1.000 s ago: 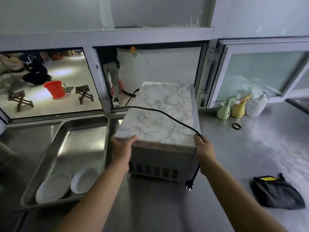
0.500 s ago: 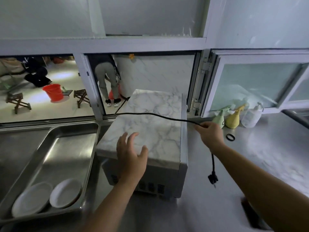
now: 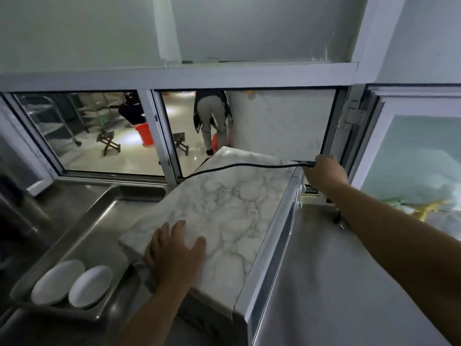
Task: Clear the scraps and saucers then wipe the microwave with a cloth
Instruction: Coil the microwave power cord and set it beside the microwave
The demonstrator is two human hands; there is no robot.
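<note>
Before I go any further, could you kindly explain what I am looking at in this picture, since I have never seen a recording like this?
There is no machine here: a person wears a wide-angle camera on the head, looking forward and down, so the two bare arms reaching in from the bottom are their own.

The left hand lies flat, fingers spread, on the marble-patterned top of the microwave, which stands on a steel counter. The right hand grips the microwave's black power cord, stretched across the top towards the window frame.

Left of the microwave sits a steel tray holding two white saucers side by side. Some spray bottles show blurred at the right edge. Through the window, other people stand in another room.
</note>
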